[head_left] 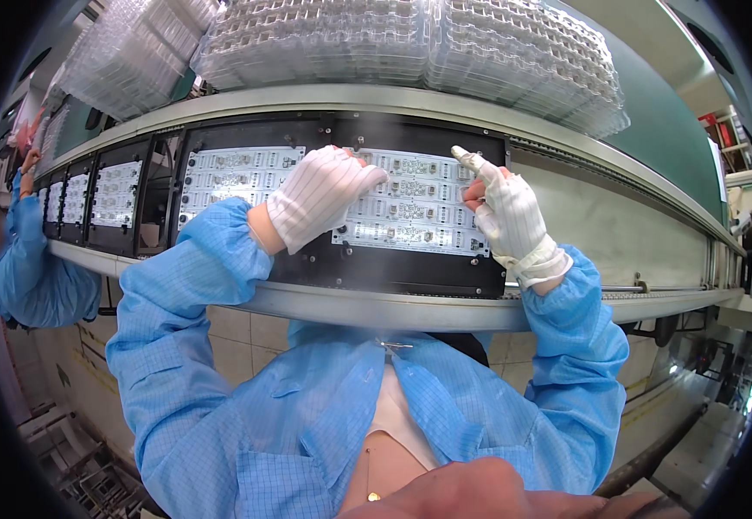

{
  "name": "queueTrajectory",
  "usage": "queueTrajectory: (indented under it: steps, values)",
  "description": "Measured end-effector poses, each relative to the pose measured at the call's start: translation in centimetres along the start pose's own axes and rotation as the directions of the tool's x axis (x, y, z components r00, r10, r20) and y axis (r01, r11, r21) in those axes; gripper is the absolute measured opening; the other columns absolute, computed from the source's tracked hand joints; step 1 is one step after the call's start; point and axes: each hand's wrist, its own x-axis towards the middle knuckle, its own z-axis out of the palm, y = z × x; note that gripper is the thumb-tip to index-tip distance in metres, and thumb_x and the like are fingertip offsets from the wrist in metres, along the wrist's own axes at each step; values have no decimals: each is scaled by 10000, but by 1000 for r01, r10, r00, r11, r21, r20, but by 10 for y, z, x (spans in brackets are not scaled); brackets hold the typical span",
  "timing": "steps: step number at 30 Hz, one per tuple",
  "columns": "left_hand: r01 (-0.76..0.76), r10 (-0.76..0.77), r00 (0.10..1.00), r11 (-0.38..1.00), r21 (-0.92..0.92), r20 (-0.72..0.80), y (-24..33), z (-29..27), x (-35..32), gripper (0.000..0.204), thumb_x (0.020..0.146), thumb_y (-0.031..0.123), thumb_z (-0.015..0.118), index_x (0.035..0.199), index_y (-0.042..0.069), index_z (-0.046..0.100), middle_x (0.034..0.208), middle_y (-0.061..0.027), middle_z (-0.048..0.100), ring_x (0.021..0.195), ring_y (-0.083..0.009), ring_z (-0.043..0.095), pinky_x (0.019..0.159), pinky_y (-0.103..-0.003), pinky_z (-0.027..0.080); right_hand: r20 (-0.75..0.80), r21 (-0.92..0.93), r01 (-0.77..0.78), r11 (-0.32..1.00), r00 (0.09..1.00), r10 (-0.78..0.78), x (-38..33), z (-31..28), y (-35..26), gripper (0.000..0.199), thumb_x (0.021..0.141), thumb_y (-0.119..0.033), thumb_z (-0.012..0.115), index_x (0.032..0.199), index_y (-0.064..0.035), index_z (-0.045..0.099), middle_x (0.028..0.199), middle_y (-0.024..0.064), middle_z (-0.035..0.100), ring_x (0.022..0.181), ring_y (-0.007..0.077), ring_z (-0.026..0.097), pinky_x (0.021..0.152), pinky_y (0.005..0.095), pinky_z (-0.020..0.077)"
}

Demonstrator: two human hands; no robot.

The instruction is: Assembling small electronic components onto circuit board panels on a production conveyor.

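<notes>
The panel point(415, 213) lies on a black tray point(410, 275) between the left hand point(318, 195), fingers bent, and the right hand point(512, 212). I cannot tell whether either grips it.

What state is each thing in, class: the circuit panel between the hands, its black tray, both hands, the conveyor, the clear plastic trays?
Circuit panel: lying flat, partly covered.
Black tray: flat on the conveyor, holding the panel.
Left hand: gloved, fingers bent, over the panel's left part.
Right hand: gloved, one finger extended, at its right edge.
Conveyor: running or stopped, cannot tell.
Clear plastic trays: stacked.
</notes>
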Motion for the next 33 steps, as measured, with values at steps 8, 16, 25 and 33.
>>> queueTrajectory:
  steps: [8, 16, 25, 33]
  values:
    - [-14, 5, 995, 995, 95, 98, 1, 3, 4, 277, 809, 74, 660, 1081, 108, 623, 825, -58, 637, 822, -249, 639, 779, -370, 514, 50, -161, 113, 980, 993, -106, 8, 4, 1, 685, 700, 96, 612, 1351, -106, 557, 756, 40, 608, 681, 242, 588, 704, 355, 490]
    - [-36, 28, 996, 995, 92, 79, -3, 4, 5, 257, 819, 63, 653, 1072, 111, 637, 837, -62, 642, 820, -245, 643, 770, -359, 520, 121, -194, 95, 976, 990, -72, 19, 1, 0, 662, 700, 107, 606, 1327, -100, 563, 745, 51, 610, 682, 241, 597, 697, 351, 492]
    - [-69, 67, 997, 994, 90, 29, -7, 2, 10, 246, 827, 58, 636, 1066, 112, 655, 797, -48, 627, 767, -230, 629, 728, -348, 514, 154, -127, 27, 992, 988, -8, 22, -3, 2, 673, 696, 96, 616, 1330, -122, 556, 785, 80, 631, 703, 278, 613, 750, 381, 501]
    - [-55, 52, 997, 997, 53, 48, 6, -10, 6, 166, 800, 90, 647, 963, 112, 624, 745, -45, 598, 769, -233, 635, 699, -353, 491, 113, -362, 220, 906, 975, -192, 6, 8, -16, 524, 748, 72, 565, 1250, -66, 621, 856, 94, 645, 808, 293, 602, 743, 383, 479]
